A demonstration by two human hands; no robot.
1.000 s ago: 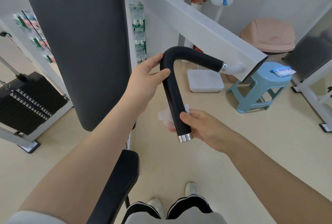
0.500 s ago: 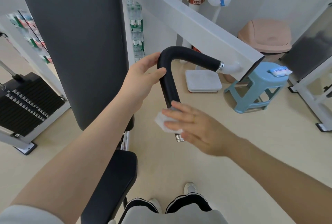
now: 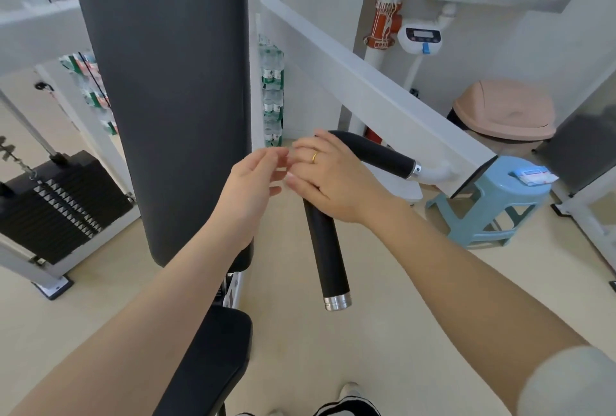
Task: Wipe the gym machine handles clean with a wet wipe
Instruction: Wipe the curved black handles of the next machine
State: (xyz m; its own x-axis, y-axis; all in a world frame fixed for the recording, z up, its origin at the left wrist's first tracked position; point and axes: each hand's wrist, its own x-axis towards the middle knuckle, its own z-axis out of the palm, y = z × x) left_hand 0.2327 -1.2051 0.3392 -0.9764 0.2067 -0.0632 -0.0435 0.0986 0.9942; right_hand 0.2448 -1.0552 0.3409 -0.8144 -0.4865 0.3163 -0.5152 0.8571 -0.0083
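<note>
The black L-shaped handle hangs from the white machine arm, its chrome end cap pointing down at me. My right hand, wearing a gold ring, lies over the bend of the handle with its fingers stretched left. The wet wipe shows only as a pale blurred sliver at those fingertips; the rest is hidden under the hand. My left hand hovers just left of the bend, off the handle, fingers apart and nearly touching the right fingertips.
A tall dark back pad stands left of the handle, the seat pad below it. A weight stack is at far left. At right, a blue stool carries a wipe pack, beside a pink bin.
My right hand has slid with the wipe from the handle's lower end up to the bend. My left hand has let go of the bend and drawn slightly left. The camera has tilted up.
</note>
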